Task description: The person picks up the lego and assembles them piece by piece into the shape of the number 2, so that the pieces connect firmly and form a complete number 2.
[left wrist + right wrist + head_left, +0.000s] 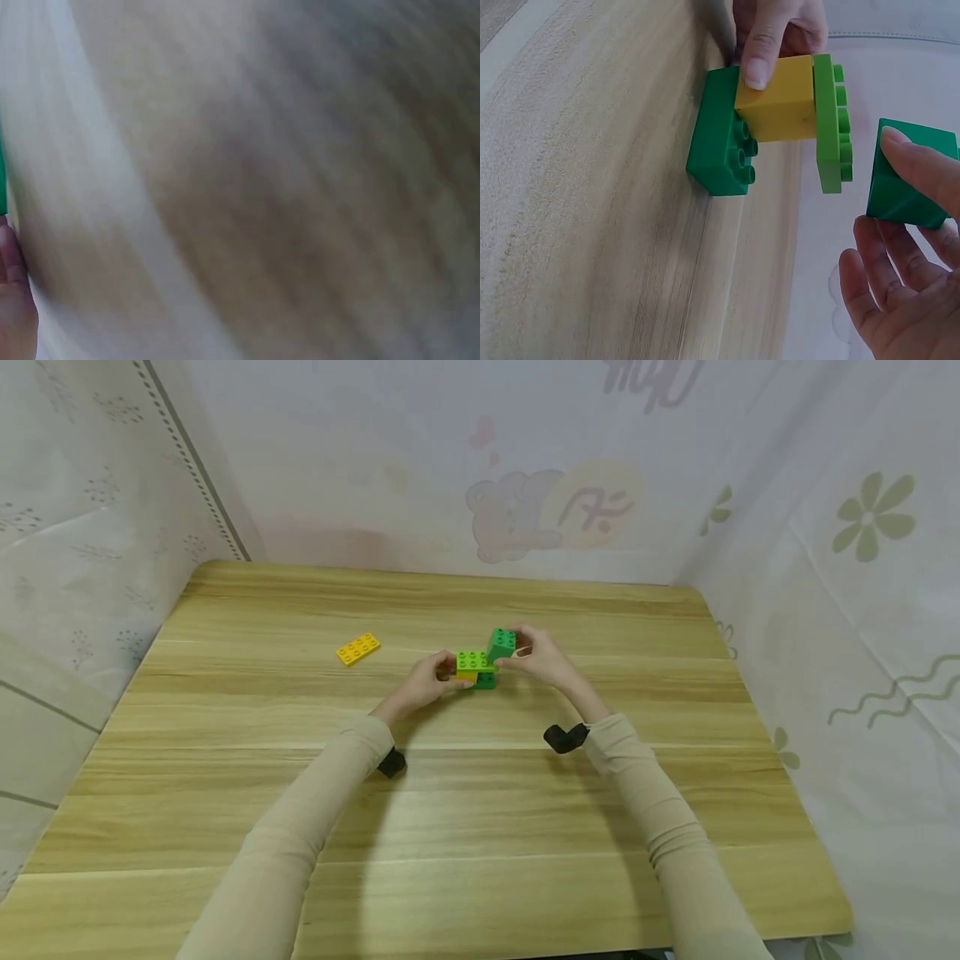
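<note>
A small toy-brick stack stands mid-table. Its dark green base brick [714, 135] carries a yellow brick [784, 101], and a light green plate [828, 131] lies on top, overhanging the base's studs to the right. From the left side, my left hand [426, 683] grips the stack, its thumb across the yellow brick. Thumb and fingers of my right hand [546, 660] pinch a green brick [501, 645], studs up. In the right wrist view a small gap separates that brick from the plate's studs. The left wrist view shows mostly blurred wood.
A yellow studded plate [358, 649] lies flat on the wooden table [480, 827], left of the stack. Black wrist pieces [566, 739] hang below both forearms. Patterned cloth [360, 477] rises behind the table and along its sides.
</note>
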Demonstrator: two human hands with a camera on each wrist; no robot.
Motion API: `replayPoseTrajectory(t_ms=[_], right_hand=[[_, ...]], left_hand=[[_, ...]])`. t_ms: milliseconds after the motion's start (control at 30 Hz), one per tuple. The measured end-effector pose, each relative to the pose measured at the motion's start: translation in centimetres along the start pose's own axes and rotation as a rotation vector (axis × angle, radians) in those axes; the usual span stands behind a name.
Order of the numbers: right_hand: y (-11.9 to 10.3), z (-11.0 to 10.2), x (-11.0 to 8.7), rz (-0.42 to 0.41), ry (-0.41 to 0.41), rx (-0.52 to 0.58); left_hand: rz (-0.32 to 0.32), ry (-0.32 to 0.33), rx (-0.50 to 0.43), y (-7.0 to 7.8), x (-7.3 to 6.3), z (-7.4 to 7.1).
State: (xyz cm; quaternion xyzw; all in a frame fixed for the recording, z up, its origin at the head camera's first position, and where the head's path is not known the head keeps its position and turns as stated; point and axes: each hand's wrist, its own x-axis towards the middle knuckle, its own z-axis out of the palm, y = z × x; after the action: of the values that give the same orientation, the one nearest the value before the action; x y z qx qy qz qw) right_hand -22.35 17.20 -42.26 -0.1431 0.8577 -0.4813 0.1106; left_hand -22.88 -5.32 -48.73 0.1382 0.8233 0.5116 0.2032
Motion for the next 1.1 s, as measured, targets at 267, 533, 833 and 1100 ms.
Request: replayPoseTrajectory(t_ms=[267,533,833,1100], right_hand=[[0.1,0.5,0.3,0.026,-0.049,-0.042],[0.1,0.7,0.4,0.019,-0.080,-0.082],[0.1,0.5,0.7,0.015,-0.125,-0.100],[0.0,0.1,1.6,0.053,-0.192,-0.072]], left_hand=[[-0.019,-0.007,-0.053,-0.2,-0.1,0.3],[-0.004,-0.002,-0.051,-0.2,-0.2,0.5],[0.001,-0.001,-0.060,-0.3,-0.1,0.5],[0.001,0.009,-0.037,-0.4,0.0,0.3]])
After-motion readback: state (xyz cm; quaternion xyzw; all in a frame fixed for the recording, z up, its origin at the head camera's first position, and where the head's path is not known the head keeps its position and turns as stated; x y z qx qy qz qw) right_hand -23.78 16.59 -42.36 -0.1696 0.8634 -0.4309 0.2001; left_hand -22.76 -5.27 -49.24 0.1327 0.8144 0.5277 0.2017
